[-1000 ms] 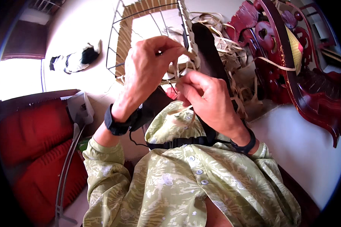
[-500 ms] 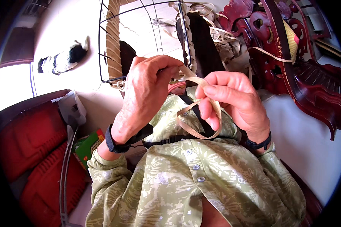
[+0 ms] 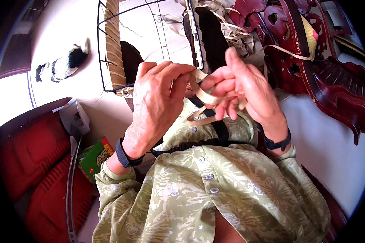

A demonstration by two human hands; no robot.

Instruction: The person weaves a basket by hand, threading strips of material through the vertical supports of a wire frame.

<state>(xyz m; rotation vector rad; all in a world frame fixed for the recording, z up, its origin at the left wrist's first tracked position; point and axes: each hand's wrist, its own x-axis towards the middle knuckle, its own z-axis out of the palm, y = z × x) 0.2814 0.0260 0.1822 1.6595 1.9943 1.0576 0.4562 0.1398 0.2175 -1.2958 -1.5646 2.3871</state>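
Observation:
My left hand [image 3: 158, 101] pinches a flat beige strip [image 3: 205, 97] between thumb and forefinger, just below the near end of a black wire frame [image 3: 99, 56] partly wrapped in similar beige strips [image 3: 113, 56]. The strip curls into a loose loop beneath my fingers. My right hand [image 3: 243, 89] is open beside it, thumb raised and fingers apart and slightly curled, with the strip passing loosely behind and between them. Where the strip's end lies is hard to make out.
A pile of loose beige strips [image 3: 239, 36] lies behind the right hand. Carved red wooden furniture [image 3: 300, 48] stands right. A black-and-white animal [image 3: 63, 65] lies on the tiled floor [image 3: 56, 28]. Red padded pieces [image 3: 40, 154], a bent metal bar [image 3: 71, 186] and a green box [image 3: 93, 158] are left.
My right hand has risen and opened from a pinch on the strip, thumb lifting away. My left hand keeps its pinch. The wire frame appears shifted leftward in view.

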